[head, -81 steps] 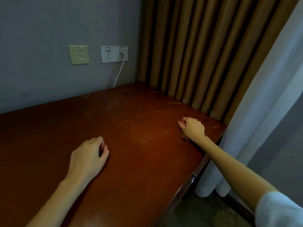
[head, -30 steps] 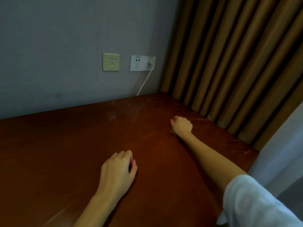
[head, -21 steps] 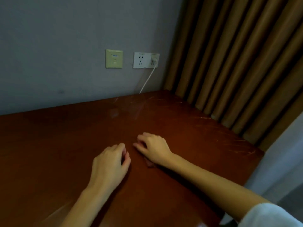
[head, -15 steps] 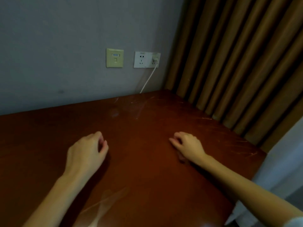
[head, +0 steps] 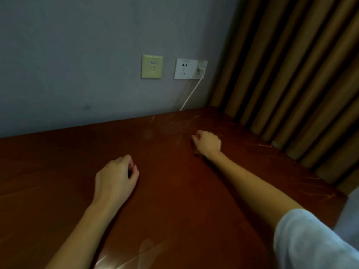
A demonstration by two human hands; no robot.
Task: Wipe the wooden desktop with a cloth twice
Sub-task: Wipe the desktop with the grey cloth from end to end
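Note:
The dark red-brown wooden desktop [head: 174, 200] fills the lower half of the head view. My right hand [head: 208, 143] is a fist pressed on the desk near the far right corner. It is closed over a small dark cloth [head: 196, 153], of which only an edge shows under the heel of the hand. My left hand [head: 116, 177] rests on the desk nearer to me and to the left. Its fingers are curled under and it holds nothing.
A grey wall runs behind the desk with a yellowish wall plate [head: 152, 66] and a white socket [head: 190, 68]. A white cable [head: 191, 95] drops from the socket to the desk's back edge. Brown curtains [head: 291, 74] hang along the right side.
My right hand has slid with the cloth from mid-desk toward the far right corner. My left hand has shifted a little to the right on the desk.

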